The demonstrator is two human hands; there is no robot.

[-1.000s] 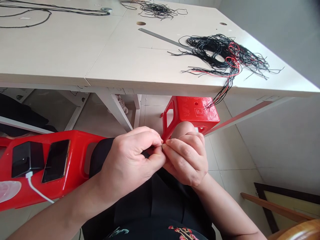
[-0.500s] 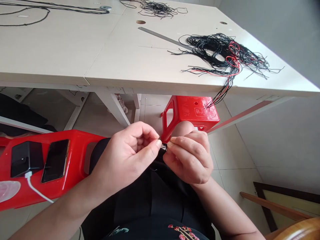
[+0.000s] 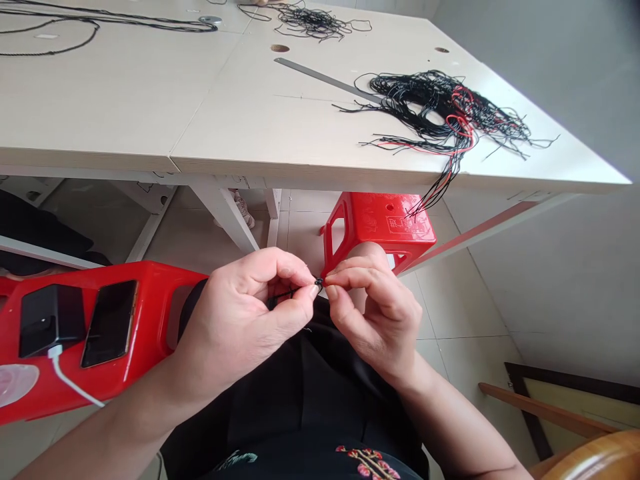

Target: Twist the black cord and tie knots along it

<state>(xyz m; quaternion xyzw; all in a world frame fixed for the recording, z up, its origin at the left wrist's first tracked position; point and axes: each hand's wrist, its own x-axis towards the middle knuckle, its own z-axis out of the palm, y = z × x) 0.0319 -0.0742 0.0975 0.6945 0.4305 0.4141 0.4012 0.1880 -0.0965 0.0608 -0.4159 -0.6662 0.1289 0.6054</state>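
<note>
Above my lap, my left hand point(image 3: 260, 303) pinches a thin black cord point(image 3: 319, 283) between thumb and forefinger. A small dark knot or loop of the cord shows at the fingertips, and another stretch of it runs back under the curled fingers. My right hand point(image 3: 377, 307) is closed at the same spot, its thumb and finger by the cord's right side. What exactly lies between the right fingertips is too small to make out. On the table, a bundle of black cords point(image 3: 425, 100) with some red strands lies partly over a metal ruler point(image 3: 325, 80), its ends hanging off the edge.
The pale table point(image 3: 125, 107) spans the far side, with more black cords point(image 3: 313, 21) at the back. A red stool point(image 3: 390, 220) stands beneath it. Left of me, another red stool point(image 3: 150, 300) bears a phone point(image 3: 110, 323) and a black box point(image 3: 53, 320) with a white cable.
My right hand has turned and loosened its curl, its thumb now lower and apart from the fingers. The dark cord at the left fingertips shows more plainly. The view has shifted slightly.
</note>
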